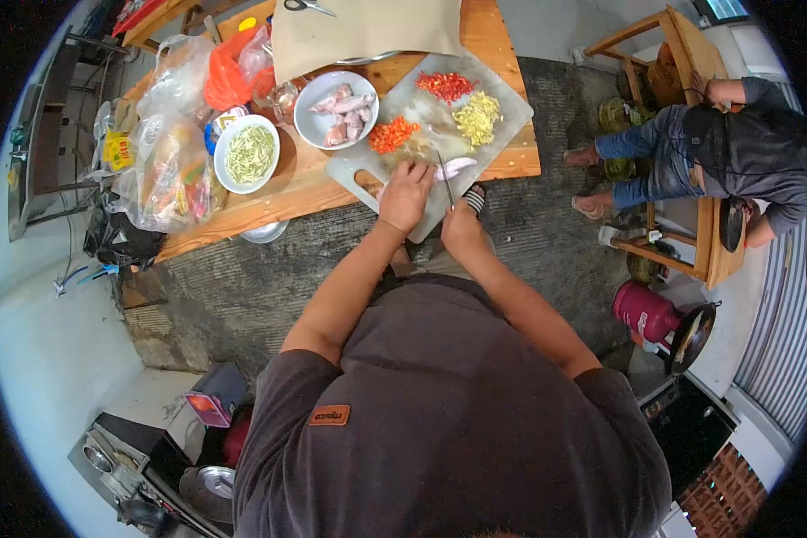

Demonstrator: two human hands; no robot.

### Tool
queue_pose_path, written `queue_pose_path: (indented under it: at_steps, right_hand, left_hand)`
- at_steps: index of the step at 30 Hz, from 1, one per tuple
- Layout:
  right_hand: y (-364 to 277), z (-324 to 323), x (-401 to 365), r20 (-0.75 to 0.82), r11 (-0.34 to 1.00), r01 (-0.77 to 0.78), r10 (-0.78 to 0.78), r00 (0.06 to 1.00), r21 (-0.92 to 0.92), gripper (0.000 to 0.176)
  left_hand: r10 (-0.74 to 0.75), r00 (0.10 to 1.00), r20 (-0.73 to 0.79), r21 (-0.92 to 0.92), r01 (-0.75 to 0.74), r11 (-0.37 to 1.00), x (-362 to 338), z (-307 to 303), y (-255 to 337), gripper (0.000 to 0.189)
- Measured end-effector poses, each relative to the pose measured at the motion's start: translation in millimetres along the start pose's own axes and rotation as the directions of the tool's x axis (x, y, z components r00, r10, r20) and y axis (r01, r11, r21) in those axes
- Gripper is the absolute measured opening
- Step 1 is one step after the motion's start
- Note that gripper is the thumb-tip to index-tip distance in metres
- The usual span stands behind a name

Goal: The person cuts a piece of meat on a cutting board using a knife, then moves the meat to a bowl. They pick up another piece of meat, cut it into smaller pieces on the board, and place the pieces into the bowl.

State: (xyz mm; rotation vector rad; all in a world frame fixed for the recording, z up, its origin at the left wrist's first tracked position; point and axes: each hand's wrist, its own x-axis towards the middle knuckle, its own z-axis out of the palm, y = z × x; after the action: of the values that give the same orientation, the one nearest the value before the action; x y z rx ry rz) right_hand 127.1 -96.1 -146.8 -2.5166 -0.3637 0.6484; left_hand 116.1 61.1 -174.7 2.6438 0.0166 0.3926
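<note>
My right hand (464,230) grips a knife (446,182), its blade pointing away from me over the cutting board (502,85). Just left of the blade, my left hand (407,192) has its fingers curled down on a pale pinkish piece of raw meat (458,168). Part of that piece shows right of the blade; the rest is under my fingers. Farther up the board lie chopped red chili (446,86), chopped orange-red pieces (393,135) and a chopped pale yellow heap (478,118).
A white bowl of raw chicken pieces (342,112) and a bowl of sliced green vegetable (250,153) stand left of the board. Plastic bags (175,170) crowd the table's left end. Scissors (308,7) lie on brown paper (368,36). Another person (735,157) sits at right.
</note>
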Motion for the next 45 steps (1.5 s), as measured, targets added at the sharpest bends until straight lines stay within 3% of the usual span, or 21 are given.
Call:
queue_pose_path:
  at_steps: [4,10,22,24,26,45]
  right_hand:
    - [2,5,19,0.103,0.995,-0.053,0.061,0.993,-0.079,0.03]
    - [3,6,9,0.027,0.999,-0.041,0.042,0.999,-0.018,0.029]
    - [0,9,22,0.091,0.992,-0.119,0.123,0.988,-0.048,0.031]
    - [4,15,29,-0.049,0.999,-0.014,0.012,0.999,-0.044,0.03]
    - [13,16,18,-0.075,0.997,0.042,-0.046,0.996,-0.058,0.03]
    - [0,7,18,0.054,0.995,-0.081,0.085,0.995,-0.061,0.034]
  left_hand:
    - [-0.01,1.0,0.002,-0.003,0.01,1.0,1,0,-1,0.031]
    - [-0.021,1.0,-0.008,0.0,0.021,1.0,-1,1,1,0.029]
    - [-0.037,0.999,-0.011,0.019,0.037,0.999,-1,7,0,0.029]
    - [-0.032,0.999,-0.02,0.011,0.032,0.999,-5,8,1,0.029]
    - [-0.049,0.999,-0.012,0.018,0.049,0.999,-2,8,1,0.029]
    - [-0.01,0.999,-0.045,-0.024,0.009,1.0,-5,4,5,0.027]
